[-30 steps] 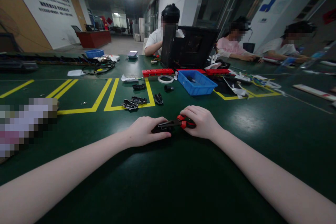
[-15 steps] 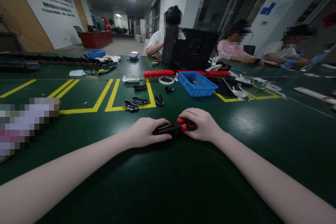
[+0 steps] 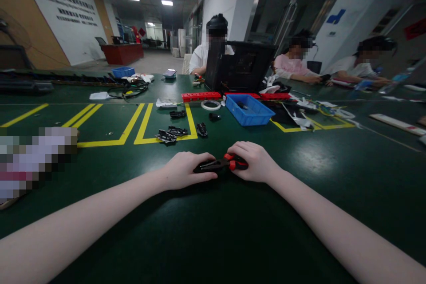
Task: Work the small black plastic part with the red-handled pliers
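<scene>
My left hand (image 3: 186, 169) is closed around a black plastic part (image 3: 203, 167), its thumb and fingers on either side of it. In my right hand (image 3: 255, 159) is a pair of pliers (image 3: 232, 165) with red and black handles. The dark jaws of the pliers point left and meet the black part; whether they grip it or only touch it I cannot tell. Both hands are low over the green table. Beyond them lie several similar black parts (image 3: 177, 131), partly on a yellow-taped outline, and a small black cap-like piece (image 3: 214, 116).
A blue tray (image 3: 254, 118) holding dark pieces stands ahead, near a white ring (image 3: 211, 105) and red strips (image 3: 201, 96). A large black case (image 3: 244, 66) is behind them. Cables and scraps lie to both sides. Other people sit across the table and at the right.
The whole view has shifted slightly, with the scene sitting a little lower in the picture. Both hands keep their hold on the black part and the pliers, with hardly any movement.
</scene>
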